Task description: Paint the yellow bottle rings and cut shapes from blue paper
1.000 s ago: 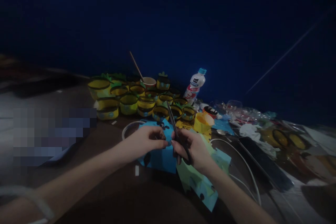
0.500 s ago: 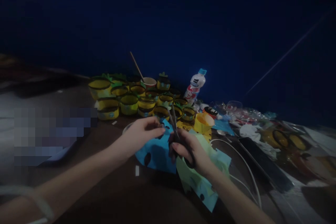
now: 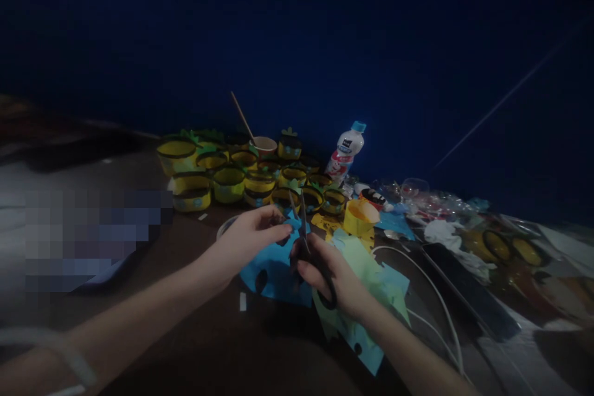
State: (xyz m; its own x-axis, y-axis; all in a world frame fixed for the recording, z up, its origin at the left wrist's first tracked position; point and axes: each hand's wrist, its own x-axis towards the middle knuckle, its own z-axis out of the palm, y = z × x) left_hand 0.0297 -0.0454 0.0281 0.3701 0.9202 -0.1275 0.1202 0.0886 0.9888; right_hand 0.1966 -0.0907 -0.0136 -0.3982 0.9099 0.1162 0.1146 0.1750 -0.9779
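Observation:
My right hand (image 3: 325, 269) is closed around the handles of a pair of scissors (image 3: 302, 223), whose blades point away from me and stand slightly apart. Close to the blades, my left hand (image 3: 255, 229) pinches a small piece of blue paper (image 3: 293, 221). Beneath both hands lies a larger blue sheet (image 3: 278, 272) with dark oval holes. Light green paper (image 3: 346, 253) with ragged, cut edges lies under and beside my right hand. Part of the pinched piece is hidden by my fingers.
Several yellow paper rings (image 3: 228, 182) with green leaf tops crowd the back. A paper cup (image 3: 264, 146) with a stick, a tilted bottle (image 3: 346, 151), and a yellow cup (image 3: 361, 216) stand there. At right are a phone (image 3: 471, 291), a white cable (image 3: 440, 300) and crumpled plastic.
My right hand has shifted slightly left with the scissors, and the blades now sit beside the small blue piece. My left hand has hardly moved.

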